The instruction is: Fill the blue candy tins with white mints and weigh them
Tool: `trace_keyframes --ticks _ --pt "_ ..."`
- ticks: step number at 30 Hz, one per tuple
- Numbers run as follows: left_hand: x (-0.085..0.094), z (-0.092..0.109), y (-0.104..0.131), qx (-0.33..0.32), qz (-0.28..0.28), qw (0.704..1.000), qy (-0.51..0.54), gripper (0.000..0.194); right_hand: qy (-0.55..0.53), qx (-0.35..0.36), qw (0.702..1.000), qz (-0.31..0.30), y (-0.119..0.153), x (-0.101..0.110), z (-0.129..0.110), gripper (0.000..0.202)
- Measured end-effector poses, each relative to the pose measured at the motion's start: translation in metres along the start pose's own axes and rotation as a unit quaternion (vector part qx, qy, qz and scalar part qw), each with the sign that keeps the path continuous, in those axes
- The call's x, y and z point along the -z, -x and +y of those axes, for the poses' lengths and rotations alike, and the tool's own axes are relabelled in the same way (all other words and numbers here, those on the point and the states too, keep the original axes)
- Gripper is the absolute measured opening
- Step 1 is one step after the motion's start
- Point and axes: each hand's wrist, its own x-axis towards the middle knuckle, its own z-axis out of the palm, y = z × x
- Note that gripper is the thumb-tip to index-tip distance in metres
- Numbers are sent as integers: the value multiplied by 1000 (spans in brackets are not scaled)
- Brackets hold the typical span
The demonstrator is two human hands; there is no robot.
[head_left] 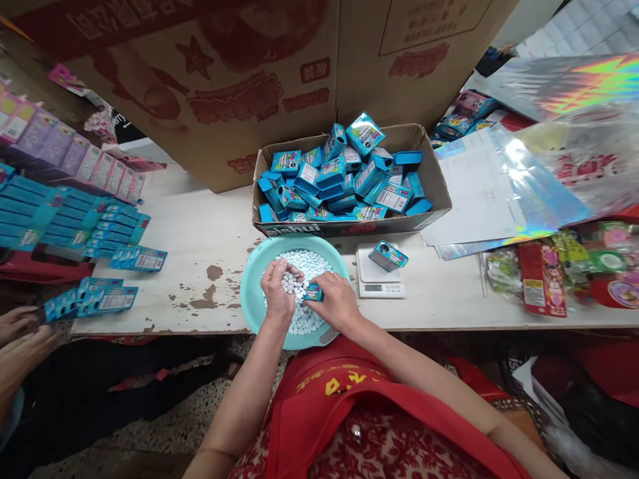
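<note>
A turquoise basin (249, 293) full of small white candies (309, 322) stands at the table's front edge. Over it, my left hand (280, 286) is cupped, with several candies in its curled fingers. My right hand (337, 299) grips a small blue candy box (313, 291) close to the left fingers, low over the candies. To the right, a white digital scale (382, 283) bears another blue box (388, 256) with a round hole in its end. The scale's reading is too small to make out.
Behind the basin, an open cardboard carton (439, 193) holds many blue boxes. Stacked blue packs (117, 233) stand at left, near a co-worker's hands (24, 339). Shiny sheets (499, 193) and colourful packets (542, 279) lie at right. A large carton (224, 153) stands at the back.
</note>
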Motion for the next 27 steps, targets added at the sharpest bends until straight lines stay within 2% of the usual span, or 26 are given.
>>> trace_keyframes --ticks 6,10,17,23,27 --pt "-11 3 -1 -20 -20 999 -25 23 -28 -11 999 15 0 3 3 26" --pt "-14 0 -3 -46 -6 997 -60 23 -46 -30 998 33 0 7 3 30" --pt "-15 -3 1 -28 -4 998 -59 20 -22 -27 999 28 -2 12 3 27" --pt "-22 -2 6 -22 -41 998 -48 21 -6 -5 1000 22 -2 11 -4 25" --pt "-19 3 2 -34 -50 997 -57 23 -19 1 999 33 -2 11 4 25"
